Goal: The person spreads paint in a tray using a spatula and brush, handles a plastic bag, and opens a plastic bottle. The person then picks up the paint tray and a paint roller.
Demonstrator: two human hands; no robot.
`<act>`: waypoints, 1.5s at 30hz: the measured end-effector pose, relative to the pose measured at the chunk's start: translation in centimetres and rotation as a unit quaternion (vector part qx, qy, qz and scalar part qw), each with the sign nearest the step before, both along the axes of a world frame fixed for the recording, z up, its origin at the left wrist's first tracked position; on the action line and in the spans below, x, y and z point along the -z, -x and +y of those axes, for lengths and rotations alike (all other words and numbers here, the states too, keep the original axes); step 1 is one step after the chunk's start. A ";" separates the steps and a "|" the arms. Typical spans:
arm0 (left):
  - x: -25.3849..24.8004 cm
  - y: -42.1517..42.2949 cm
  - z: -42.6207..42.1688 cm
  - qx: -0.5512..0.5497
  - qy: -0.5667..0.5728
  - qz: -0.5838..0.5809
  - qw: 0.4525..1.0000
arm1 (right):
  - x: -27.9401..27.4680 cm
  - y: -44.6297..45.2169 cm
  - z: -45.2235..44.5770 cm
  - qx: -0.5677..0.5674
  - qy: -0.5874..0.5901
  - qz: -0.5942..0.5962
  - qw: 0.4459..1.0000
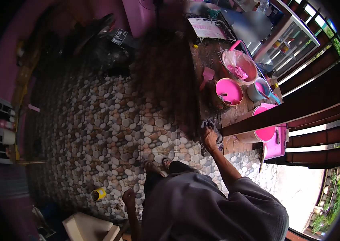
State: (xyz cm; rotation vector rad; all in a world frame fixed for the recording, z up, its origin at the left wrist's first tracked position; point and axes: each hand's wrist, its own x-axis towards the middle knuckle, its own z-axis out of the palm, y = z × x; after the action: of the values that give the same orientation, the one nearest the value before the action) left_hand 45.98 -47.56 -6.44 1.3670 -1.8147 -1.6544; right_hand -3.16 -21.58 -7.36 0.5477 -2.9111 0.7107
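Observation:
My right hand (209,136) is closed on a crumpled dark grey cloth (219,141) at the near left corner of the wooden table (214,114). My left hand (129,197) hangs low over the pebble-patterned floor, its fingers curled, and nothing shows in it. Beyond the cloth stand an open can of pink paint (229,91) and a larger bucket of pink paint (264,129). A pink brush (207,75) lies on the table's left side.
Farther back are a bucket holding a plastic bag (239,68), a small blue pail (259,89) and a paint tray (208,29). A yellow can (99,194) lies on the floor. A motorcycle (113,44) stands at the upper left.

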 end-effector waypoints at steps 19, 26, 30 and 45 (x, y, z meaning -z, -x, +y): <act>-21.1 54.7 -18.4 0.472 -0.458 0.192 0.729 | -19.3 8.1 -24.2 0.087 0.523 -0.534 0.659; -24.8 68.2 -15.8 0.730 -0.091 0.069 0.674 | -19.9 15.9 -22.6 0.070 0.586 -0.486 0.645; -22.9 76.3 -15.2 0.725 0.123 0.190 0.650 | -20.2 18.7 -19.8 0.127 0.547 -0.434 0.704; -31.0 125.2 7.1 0.668 0.130 0.317 0.660 | -22.1 20.0 -22.5 0.573 0.561 -0.101 0.589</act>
State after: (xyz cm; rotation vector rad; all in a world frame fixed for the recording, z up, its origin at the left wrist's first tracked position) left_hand -79.25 -40.46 24.58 -0.9971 -2.4233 -1.7863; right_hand -23.14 -44.12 14.70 -1.3997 -1.5359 1.8883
